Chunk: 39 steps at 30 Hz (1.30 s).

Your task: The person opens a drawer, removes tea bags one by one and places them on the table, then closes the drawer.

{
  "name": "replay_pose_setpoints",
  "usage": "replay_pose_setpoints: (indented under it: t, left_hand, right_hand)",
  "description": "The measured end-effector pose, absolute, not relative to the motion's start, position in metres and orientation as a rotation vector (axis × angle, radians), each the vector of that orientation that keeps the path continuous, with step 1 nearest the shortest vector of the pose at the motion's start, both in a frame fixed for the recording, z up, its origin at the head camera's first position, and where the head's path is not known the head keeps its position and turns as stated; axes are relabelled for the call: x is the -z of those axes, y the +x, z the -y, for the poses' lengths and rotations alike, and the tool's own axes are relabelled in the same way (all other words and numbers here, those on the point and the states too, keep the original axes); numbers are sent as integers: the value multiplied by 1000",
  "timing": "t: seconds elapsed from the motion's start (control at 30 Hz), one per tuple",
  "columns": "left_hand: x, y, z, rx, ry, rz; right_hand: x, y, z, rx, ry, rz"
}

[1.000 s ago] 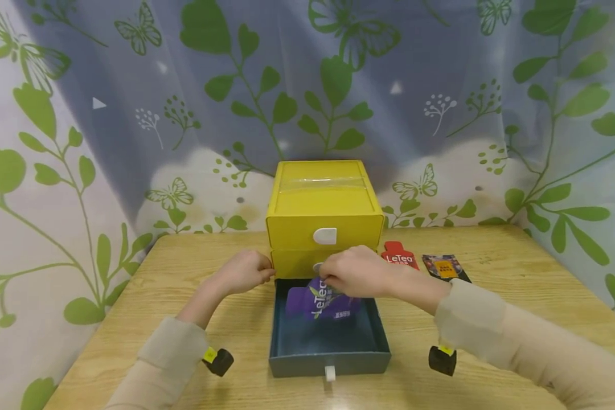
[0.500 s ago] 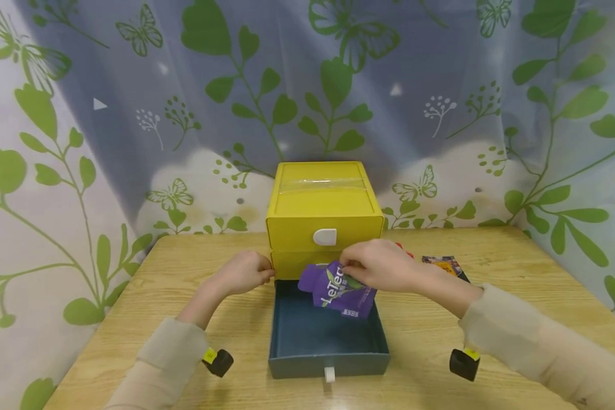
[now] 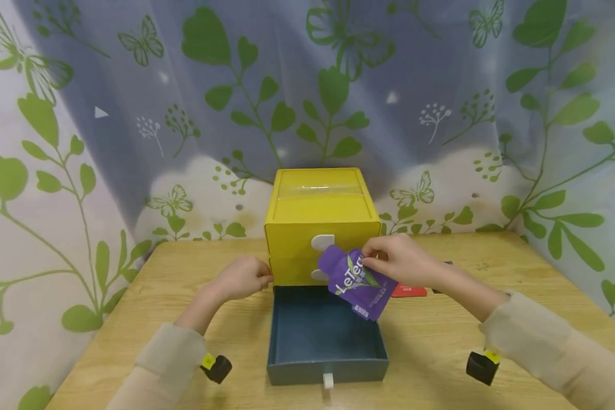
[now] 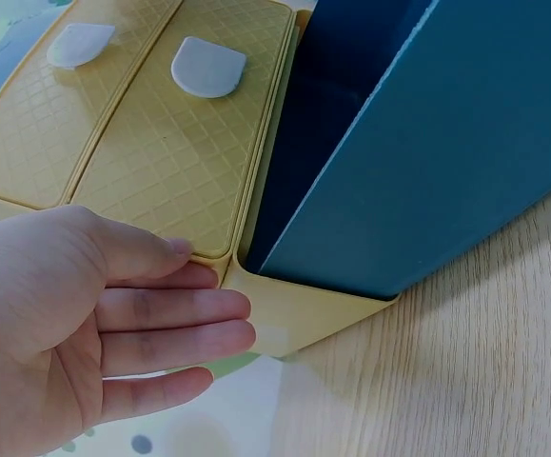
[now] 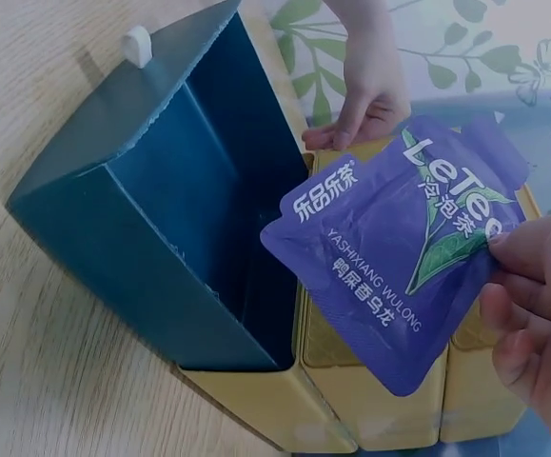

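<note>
My right hand point(image 3: 405, 259) pinches the edge of a purple "LeTea" tea sachet point(image 5: 389, 276) between thumb and fingers. In the head view the sachet hangs tilted over the back right of a pulled-out dark blue drawer point(image 3: 297, 373), overlapping the front of a yellow drawer box point(image 3: 320, 208). Its printed face shows in the right wrist view. At the box's lower left front corner is my left hand point(image 4: 113, 324). Its thumb rests on that corner, while the other fingers lie fairly straight alongside. The drawer's visible floor is bare, and a white pull tab point(image 3: 328, 381) sticks out in front.
A red packet point(image 3: 409, 291) lies on the wooden table point(image 3: 441, 353) to the right of the box, partly covered by the sachet and my right hand. A dark packet there is mostly hidden behind my right forearm. A leaf-patterned curtain point(image 3: 307, 85) hangs behind the table.
My right hand has lifted the purple sachet up out of the drawer and moved it to the right. My left hand has stayed at the box's corner.
</note>
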<state>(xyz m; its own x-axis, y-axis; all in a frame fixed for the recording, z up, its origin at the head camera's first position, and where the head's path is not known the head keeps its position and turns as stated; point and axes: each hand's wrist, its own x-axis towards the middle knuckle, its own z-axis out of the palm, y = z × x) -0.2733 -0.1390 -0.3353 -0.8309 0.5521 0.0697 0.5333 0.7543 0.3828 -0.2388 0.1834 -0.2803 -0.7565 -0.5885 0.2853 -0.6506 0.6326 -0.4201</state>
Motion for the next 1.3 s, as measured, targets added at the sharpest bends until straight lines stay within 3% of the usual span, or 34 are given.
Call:
replay_pose_setpoints:
  t: [0.53, 1.3]
  left_hand:
    - [334, -274, 139, -603, 898, -2896]
    - [334, -271, 136, -583, 872, -2894]
  right_hand:
    - [278, -243, -220, -1021, 765, 2791]
    - [284, -242, -290, -1024, 436, 2744]
